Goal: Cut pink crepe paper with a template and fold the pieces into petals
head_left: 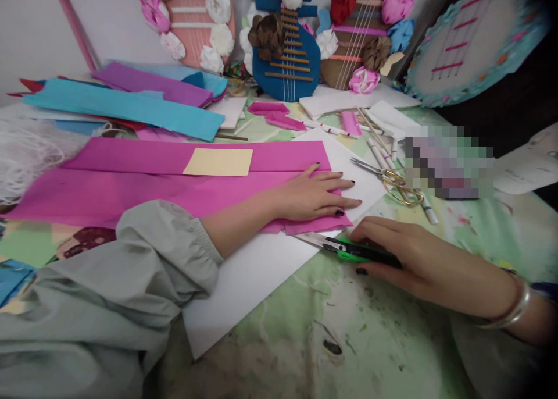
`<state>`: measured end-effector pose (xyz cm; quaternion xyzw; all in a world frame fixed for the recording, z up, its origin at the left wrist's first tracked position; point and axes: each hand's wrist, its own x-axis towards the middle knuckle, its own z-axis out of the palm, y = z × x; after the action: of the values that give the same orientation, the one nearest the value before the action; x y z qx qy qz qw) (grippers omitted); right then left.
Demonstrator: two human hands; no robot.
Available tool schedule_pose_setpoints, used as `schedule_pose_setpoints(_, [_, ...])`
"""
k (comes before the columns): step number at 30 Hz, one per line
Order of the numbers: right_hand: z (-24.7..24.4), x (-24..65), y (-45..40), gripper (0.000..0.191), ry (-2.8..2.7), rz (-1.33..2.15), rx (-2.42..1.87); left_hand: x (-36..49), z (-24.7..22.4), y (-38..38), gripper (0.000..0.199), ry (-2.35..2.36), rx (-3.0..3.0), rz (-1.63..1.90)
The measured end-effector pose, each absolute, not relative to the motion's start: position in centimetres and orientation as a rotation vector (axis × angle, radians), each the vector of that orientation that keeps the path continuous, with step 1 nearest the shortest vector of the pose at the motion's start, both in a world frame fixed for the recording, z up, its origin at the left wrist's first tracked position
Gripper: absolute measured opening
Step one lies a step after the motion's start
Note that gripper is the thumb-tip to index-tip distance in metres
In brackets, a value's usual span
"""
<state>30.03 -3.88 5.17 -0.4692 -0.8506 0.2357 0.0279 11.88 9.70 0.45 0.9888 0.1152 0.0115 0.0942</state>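
Note:
My left hand [307,195] lies flat with its fingers spread on a folded sheet of bright pink paper [131,184], pressing near its right end. In my right hand [414,259] is a green and black utility knife [349,249]. The knife's blade is extended and points left, its tip at the lower edge of the pink paper, close below my left hand. Under the pink paper's right part lies a white sheet [235,294], set at a slant. A small pale yellow card [220,161] rests on top of the pink paper.
Gold-handled scissors [394,184] lie right of my left hand among markers [425,204]. Turquoise paper [131,108] and purple paper [152,82] are stacked at the back left. White string [30,155] sits at the left edge. A blue paper lute [285,67] leans at the back.

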Motion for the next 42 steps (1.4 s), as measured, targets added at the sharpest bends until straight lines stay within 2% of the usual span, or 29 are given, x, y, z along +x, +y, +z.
schedule_pose_setpoints(14, [6.7, 31.0, -4.5, 0.012, -2.615, 0.938, -1.479, 11.7, 0.3, 9.7, 0.042, 0.323, 2.888, 0.092])
schedule_pose_setpoints(17, [7.2, 32.9, -4.6, 0.014, -2.521, 0.806, -1.491, 11.6, 0.0, 9.8, 0.044, 0.304, 2.764, 0.228])
schedule_pose_setpoints(20, [7.1, 35.5, -4.2, 0.024, -2.264, 0.529, -1.597, 11.5, 0.2, 10.6, 0.045, 0.311, 2.435, 0.584])
schedule_pose_setpoints(22, [6.5, 36.8, -3.6, 0.027, -2.073, 0.331, -1.705, 11.2, 0.9, 11.4, 0.042, 0.478, 2.211, 0.844])
schedule_pose_setpoints(24, [5.7, 37.3, -2.9, 0.024, -2.008, 0.246, -1.794, 10.8, 2.0, 11.9, 0.039, 0.697, 2.158, 0.905])
schedule_pose_setpoints(28, [3.8, 36.6, -1.8, 0.012, -2.071, 0.240, -1.896, 9.8, 3.7, 11.5, 0.029, 0.891, 2.309, 0.611])
schedule_pose_setpoints(32, [2.7, 36.0, -1.3, 0.004, -2.067, 0.171, -2.010, 8.8, 3.7, 10.0, 0.040, 0.947, 2.376, 0.306])
schedule_pose_setpoints(35, [2.4, 36.0, -0.9, 0.003, -2.075, 0.158, -2.133, 8.2, 3.6, 9.2, 0.037, 0.980, 2.342, 0.178])
schedule_pose_setpoints(39, [2.2, 35.8, -0.5, 0.005, -2.073, 0.152, -2.220, 7.7, 3.9, 8.4, 0.013, 0.959, 2.305, 0.121])
schedule_pose_setpoints(42, [1.9, 35.5, -0.3, 0.009, -2.058, 0.132, -2.218, 7.7, 3.7, 8.0, 0.021, 1.034, 2.331, 0.245])
